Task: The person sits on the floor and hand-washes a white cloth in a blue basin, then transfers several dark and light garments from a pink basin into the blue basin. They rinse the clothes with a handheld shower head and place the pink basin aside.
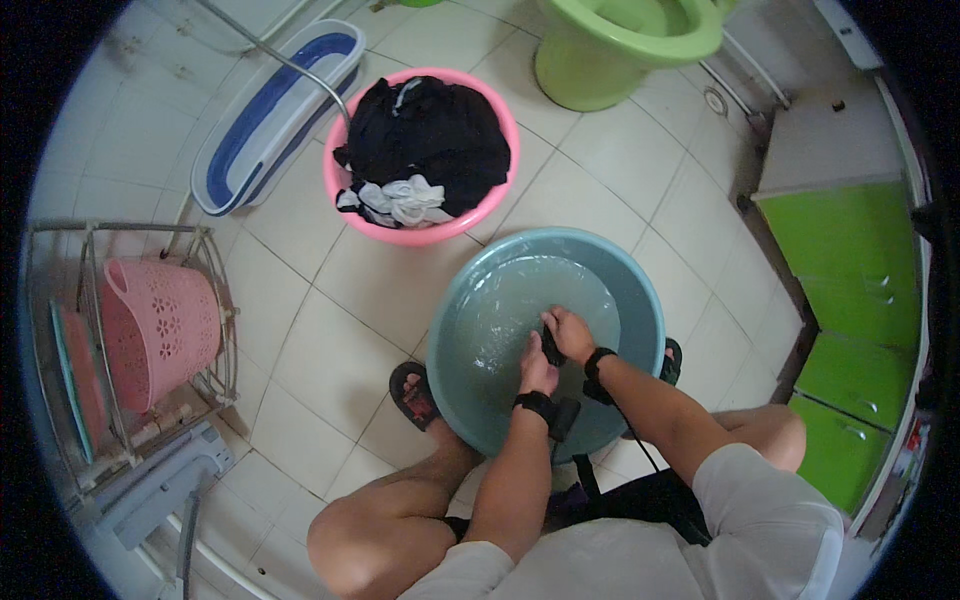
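Item (pixel 552 349): small, black, over the basin (pixel 643 295)
Left hand (pixel 539 373): fingers grasping item
Right hand (pixel 573 335): fingers grasping item
Water (pixel 500 300): cloudy, in basin
Tub (pixel 420 236): pink, heaped with dark clothes (pixel 430 140)

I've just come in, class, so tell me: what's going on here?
A person's left hand and right hand hold a small dark item, possibly cloth, between them, over a blue-green basin of cloudy water. Just beyond, a pink basin holds a heap of black clothes, with white pieces at its near side.
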`<state>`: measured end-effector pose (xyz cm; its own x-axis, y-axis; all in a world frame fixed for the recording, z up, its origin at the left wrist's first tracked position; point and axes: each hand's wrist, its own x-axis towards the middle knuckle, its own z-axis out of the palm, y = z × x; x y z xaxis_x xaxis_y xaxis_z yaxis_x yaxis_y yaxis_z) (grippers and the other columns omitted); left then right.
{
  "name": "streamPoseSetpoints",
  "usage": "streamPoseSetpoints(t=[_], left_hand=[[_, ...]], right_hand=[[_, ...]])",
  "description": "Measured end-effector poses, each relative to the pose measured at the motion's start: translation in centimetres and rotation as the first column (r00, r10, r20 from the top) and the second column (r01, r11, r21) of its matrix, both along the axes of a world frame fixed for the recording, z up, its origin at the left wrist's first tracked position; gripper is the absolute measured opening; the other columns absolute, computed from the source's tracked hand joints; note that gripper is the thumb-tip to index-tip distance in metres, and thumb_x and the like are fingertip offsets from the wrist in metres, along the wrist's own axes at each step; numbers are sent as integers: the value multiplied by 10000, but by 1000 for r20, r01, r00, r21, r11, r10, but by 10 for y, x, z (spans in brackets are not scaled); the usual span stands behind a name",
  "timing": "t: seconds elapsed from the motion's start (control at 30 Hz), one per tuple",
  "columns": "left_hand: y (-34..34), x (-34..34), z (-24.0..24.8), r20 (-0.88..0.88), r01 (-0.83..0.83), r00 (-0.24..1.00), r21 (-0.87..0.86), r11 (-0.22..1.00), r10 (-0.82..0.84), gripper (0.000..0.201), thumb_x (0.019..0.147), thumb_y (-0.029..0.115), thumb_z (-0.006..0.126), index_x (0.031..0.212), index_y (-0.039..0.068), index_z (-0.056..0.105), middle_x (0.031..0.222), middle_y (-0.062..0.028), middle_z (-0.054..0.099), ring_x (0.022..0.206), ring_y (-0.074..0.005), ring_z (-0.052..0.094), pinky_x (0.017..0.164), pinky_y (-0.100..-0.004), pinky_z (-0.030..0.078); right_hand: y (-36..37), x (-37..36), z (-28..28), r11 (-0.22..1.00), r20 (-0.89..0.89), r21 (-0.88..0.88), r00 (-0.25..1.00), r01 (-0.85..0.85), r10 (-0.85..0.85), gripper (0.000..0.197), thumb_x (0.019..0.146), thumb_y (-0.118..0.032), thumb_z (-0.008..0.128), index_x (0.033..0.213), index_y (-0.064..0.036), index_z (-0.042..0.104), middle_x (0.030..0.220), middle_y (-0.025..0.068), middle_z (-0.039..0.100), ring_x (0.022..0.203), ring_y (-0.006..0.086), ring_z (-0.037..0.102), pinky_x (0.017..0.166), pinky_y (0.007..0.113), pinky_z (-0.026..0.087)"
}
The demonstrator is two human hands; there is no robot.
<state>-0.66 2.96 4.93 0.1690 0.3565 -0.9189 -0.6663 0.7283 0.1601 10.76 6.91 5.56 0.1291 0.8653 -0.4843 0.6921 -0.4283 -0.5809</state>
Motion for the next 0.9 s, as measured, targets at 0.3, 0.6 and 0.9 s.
streamPoseSetpoints(t=[0.3, 0.6, 0.9], left_hand=[[-7, -18, -5, -11, 18, 1000, 99, 995, -17, 198, 932, 219, 606, 1094, 109, 636, 892, -17, 637, 752, -165, 587, 581, -297, 463], [36, 20, 61, 391, -200, 908, 80, 977, 154, 325, 1002, 396, 497, 904, 123, 643, 876, -39, 676, 824, -228, 652, 777, -384, 538], [9, -19, 88, 457, 95, 873, 179, 979, -168, 251, 968, 357, 533, 935, 113, 584, 883, -51, 660, 737, -150, 645, 576, -310, 533]], right_hand=[[-26, 2, 20, 972, -277, -88, 943, -216, 185, 290, 938, -202, 593, 1126, 11, 650, 964, 254, 685, 858, 396, 672, 788, 459, 522], [-3, 4, 138, 946, -134, 275, 968, -169, 212, 355, 904, -198, 651, 1207, -23, 594, 867, 255, 671, 745, 400, 671, 663, 473, 528], [-44, 5, 206, 872, 38, 397, 954, -287, 297, 211, 750, -277, 786, 803, -84, 720, 982, 158, 611, 931, 360, 607, 842, 465, 489]])
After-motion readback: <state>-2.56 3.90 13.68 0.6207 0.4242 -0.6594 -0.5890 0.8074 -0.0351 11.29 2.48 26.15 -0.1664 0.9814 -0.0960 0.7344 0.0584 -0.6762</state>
